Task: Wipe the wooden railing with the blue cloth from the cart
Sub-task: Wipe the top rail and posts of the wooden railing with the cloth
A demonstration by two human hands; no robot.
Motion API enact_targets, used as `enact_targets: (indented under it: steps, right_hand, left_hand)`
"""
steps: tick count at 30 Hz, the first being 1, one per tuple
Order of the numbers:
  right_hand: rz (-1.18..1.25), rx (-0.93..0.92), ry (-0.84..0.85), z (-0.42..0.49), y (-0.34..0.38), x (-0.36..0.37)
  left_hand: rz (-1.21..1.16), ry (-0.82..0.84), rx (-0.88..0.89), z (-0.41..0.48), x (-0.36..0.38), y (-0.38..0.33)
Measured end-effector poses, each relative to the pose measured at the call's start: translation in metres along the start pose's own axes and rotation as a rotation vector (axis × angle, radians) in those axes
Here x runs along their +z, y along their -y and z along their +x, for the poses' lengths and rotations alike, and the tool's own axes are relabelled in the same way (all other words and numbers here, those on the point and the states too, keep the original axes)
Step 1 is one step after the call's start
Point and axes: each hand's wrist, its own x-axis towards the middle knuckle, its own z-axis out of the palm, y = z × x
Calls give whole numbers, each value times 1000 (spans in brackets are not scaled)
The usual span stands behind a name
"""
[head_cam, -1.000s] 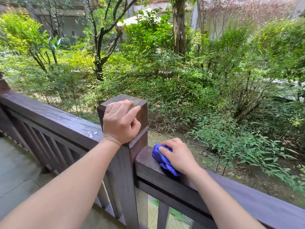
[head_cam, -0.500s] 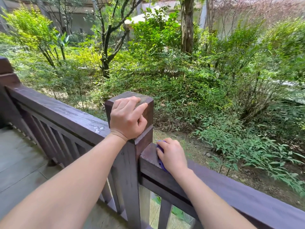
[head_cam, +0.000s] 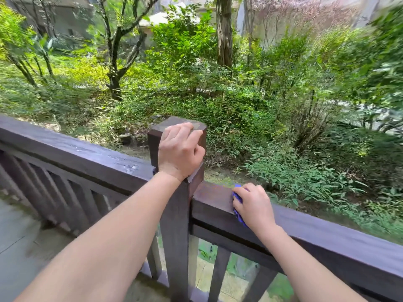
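Observation:
A dark brown wooden railing runs across the view, split by a square post. My left hand rests on the post's top, fingers curled over its front edge. My right hand presses a bunched blue cloth onto the top of the right rail, a short way right of the post. Most of the cloth is hidden under the palm; only its left edge shows.
The left rail section has wet marks on top and vertical slats below it. A grey paved floor lies at the lower left. Beyond the railing are shrubs and trees. No cart is in view.
My right hand has slid the cloth along the rail, first toward the post, then slightly right away from it. The view shifted. My left hand stays on the post.

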Motion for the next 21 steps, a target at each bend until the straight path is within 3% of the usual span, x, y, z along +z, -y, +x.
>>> enact_targets:
  steps: [5,11,21]
  right_hand:
    - [-31,82,39,-25,37,-10]
    - [310,233,109,-31,109,-15]
    - [472,81,60,-2,251,-2]
  left_hand:
    - [-199,192,47,-11,-25,15]
    - [-311,189,64,-82,-64,57]
    - [-153,398,-77,-161,-111,192]
